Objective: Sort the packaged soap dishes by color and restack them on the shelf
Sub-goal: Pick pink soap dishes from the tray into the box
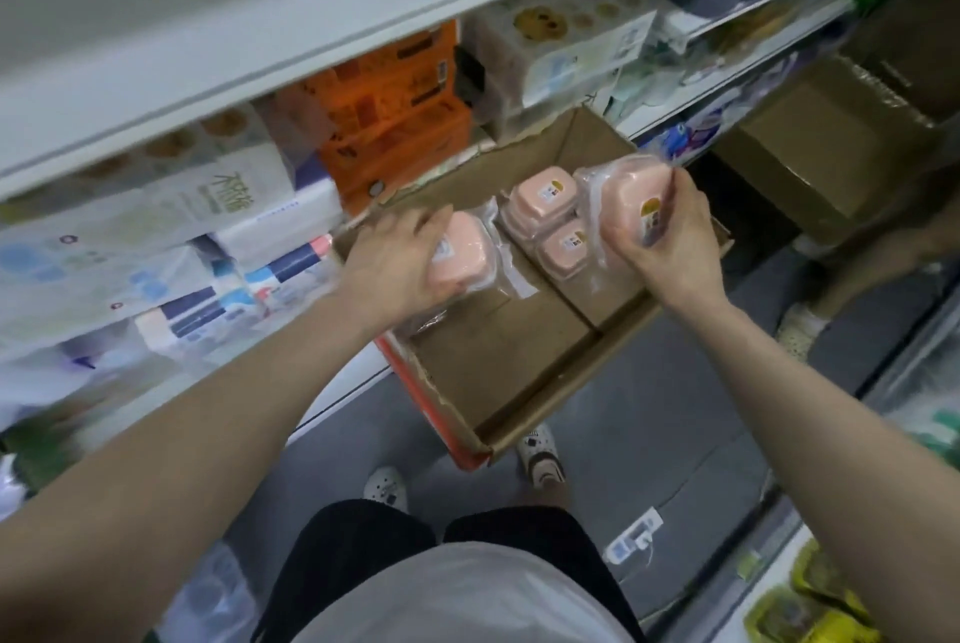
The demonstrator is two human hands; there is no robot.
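down by the feet, the near half of the cardboard box (498, 372) is bare, and that looks deliberate: the pink ones are being gathered at the far end so a single colour builds up in one place. the box juts off the front edge of the shelf (343, 403) over the aisle, probably to bring it within easy reach of both hands.

left hand (400, 263) now, fingers spread flat over a pink soap dish (467, 253) in its clear wrap, at the box's left wall, pressing it down or about to lift it; the frame is smeared there and i can't say which. right hand (662, 242) is curled round a second pink dish (631, 180), raised above the box's right wall and tipped on edge, label toward the person, likely to check colour before setting it down.

between the hands, two more pink dishes (550, 214) lie side by side on the box floor toward the far wall, labels up.

beyond, orange packs (400, 123) and tissue bundles (171, 247) crowd the shelf.
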